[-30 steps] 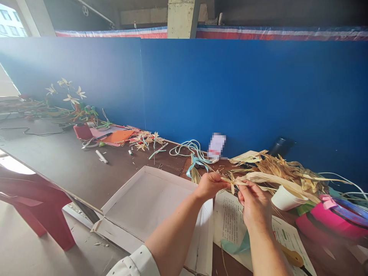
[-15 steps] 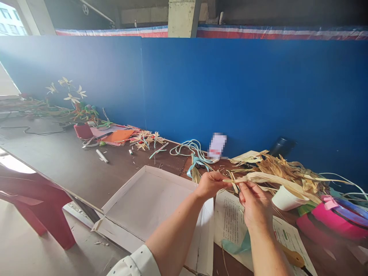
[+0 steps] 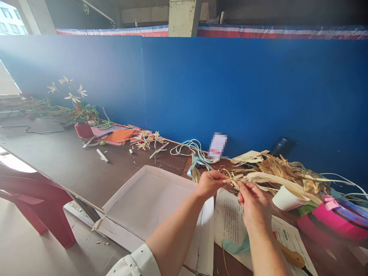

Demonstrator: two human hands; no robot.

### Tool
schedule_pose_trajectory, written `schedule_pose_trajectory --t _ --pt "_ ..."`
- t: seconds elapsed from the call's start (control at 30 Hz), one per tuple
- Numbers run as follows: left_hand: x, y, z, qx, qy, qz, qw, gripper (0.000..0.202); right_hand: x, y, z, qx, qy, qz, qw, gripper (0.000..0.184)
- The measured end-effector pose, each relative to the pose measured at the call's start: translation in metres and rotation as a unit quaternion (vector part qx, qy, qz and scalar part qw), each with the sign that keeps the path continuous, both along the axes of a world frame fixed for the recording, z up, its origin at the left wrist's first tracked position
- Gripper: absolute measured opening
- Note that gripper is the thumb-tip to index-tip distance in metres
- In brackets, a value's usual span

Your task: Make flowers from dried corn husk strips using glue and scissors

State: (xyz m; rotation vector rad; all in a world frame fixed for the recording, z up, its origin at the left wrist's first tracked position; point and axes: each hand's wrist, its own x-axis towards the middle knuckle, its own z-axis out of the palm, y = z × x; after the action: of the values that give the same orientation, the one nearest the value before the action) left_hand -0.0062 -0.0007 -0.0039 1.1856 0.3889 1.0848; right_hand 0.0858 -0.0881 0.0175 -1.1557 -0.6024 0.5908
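Between my two hands is a small flower-like piece of pale corn husk strips (image 3: 233,179), its strips pointing several ways. My left hand (image 3: 212,184) pinches it from the left with thumb and fingers. From the right, the closed fingertips of my right hand (image 3: 253,199) grip its lower side; how they hold it is partly hidden. Just behind my hands lies a heap of dried corn husks (image 3: 290,172). Below them are printed sheets of paper (image 3: 230,209) and a shallow white cardboard box (image 3: 155,203).
A white cup (image 3: 287,198) and a pink round container (image 3: 333,220) stand at right. A yellow-handled tool (image 3: 293,256) lies on the papers. Pale blue cord (image 3: 191,145) and a phone (image 3: 217,146) are by the blue partition (image 3: 244,88). Husk flowers (image 3: 145,140) lie further left, above a red stool (image 3: 54,214).
My fingers have shifted slightly on the husk piece, and its strips now sit at a different angle. Both hands stay in nearly the same place.
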Motion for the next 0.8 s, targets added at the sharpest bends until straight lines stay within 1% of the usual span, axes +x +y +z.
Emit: schedule_pose_trajectory --t 0.3,0.6,0.8 --pt "0.0018 0.0013 -0.0038 0.009 -0.002 0.001 1.000 0.043 -0.0012 -0.0023 0.0011 -0.001 -0.003 0.005 1.000 0.039" --pt "0.0001 -0.0009 0.0015 -0.006 -0.009 -0.003 1.000 0.045 -0.0024 -0.0033 0.0013 0.008 -0.020 0.009 1.000 0.032" --pt "-0.0007 -0.0019 0.0031 -0.008 0.003 0.005 1.000 0.046 -0.0011 -0.0024 -0.0009 0.009 -0.022 0.016 1.000 0.032"
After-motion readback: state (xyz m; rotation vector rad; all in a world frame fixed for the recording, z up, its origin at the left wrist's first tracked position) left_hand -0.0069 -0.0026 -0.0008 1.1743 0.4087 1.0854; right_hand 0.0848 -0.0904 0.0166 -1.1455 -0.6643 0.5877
